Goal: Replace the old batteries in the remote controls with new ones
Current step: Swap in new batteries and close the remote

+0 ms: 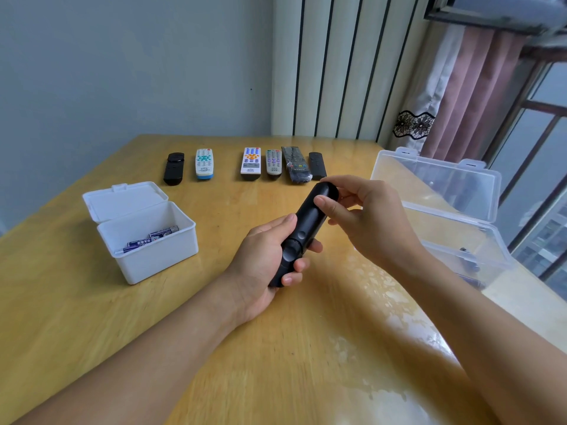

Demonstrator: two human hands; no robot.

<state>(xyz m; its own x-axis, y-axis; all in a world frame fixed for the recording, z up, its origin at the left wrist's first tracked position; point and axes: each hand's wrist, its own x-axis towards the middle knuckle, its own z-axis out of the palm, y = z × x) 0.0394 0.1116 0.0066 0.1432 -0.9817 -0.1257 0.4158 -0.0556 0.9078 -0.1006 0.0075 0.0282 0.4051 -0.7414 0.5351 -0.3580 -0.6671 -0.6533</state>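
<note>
A black remote control (306, 223) is held above the middle of the wooden table (92, 302), tilted away from me with its back side up. My left hand (264, 265) grips its near end, fingers wrapped round the body. My right hand (362, 216) pinches its far end, thumb on the back cover and fingers over the tip. Several other remotes lie in a row at the far side, from a black one (174, 168) on the left to a small black one (317, 164) on the right. An open white box (147, 240) on the left holds several blue batteries (150, 239).
An open clear plastic box (445, 210) stands at the right table edge, with a few small items inside near its front. A wall lies behind the table, and curtains and a window are at the right.
</note>
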